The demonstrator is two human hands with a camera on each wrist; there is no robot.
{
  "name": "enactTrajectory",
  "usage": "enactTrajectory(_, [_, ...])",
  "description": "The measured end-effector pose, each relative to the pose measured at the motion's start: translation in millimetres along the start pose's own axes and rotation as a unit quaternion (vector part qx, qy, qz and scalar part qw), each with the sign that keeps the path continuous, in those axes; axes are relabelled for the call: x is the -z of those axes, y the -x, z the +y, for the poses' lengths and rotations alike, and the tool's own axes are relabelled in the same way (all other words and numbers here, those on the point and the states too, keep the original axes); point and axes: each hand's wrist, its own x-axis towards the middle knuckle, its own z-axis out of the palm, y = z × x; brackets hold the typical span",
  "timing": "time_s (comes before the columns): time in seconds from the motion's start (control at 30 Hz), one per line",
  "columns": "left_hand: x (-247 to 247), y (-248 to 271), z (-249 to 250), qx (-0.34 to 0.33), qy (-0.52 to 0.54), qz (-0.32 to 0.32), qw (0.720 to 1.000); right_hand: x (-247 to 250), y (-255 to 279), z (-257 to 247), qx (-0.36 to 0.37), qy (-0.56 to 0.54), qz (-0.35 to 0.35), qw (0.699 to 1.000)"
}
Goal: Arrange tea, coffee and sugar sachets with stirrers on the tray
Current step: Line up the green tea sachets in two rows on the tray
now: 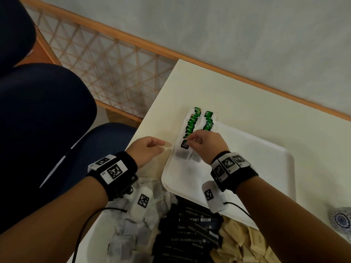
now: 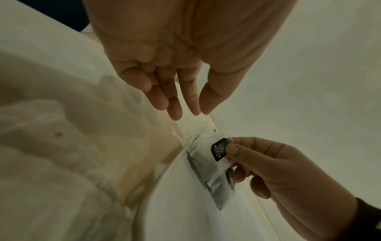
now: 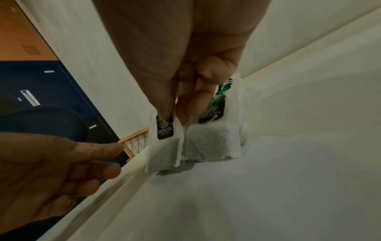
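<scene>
A cream table stood against the wall, and a white tray lay on it, taking the right part of the near side. Nearer to the person, a white container held loose tea bags at the left, black coffee sachets in the middle and brown sugar sachets at the right.

Along the left edge of the tray two rows of green tea bags ran from near to far, overlapping each other, with the green tags up. The far ends of the rows reached over the tray rim onto the table.

The right hand was at the near end of the rows. Its thumb and forefinger pinched the tag of the nearest tea bag of the left row, which lay on the tray floor beside the rim; the other fingers were curled.

The left hand hovered just left of the tray edge, close to that bag but not touching it. Its fingers were loosely extended and held nothing.
</scene>
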Motion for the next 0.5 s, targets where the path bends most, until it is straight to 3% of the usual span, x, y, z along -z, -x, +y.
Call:
enactTrajectory(0.27, [1, 22, 5, -0.025, -0.001, 0.011, 1.0, 11, 27, -4, 0.029, -0.042, 0.055, 0.997])
enactTrajectory(0.37, [7, 53, 3, -0.033, -0.014, -0.008, 0.999, 7, 56, -7, 0.057, -0.015, 0.008, 0.998])
enactTrajectory(0.5, [14, 107, -15, -0.063, -0.128, -0.098, 0.985, -8, 91, -11, 0.083, 0.022, -0.059, 0.995])
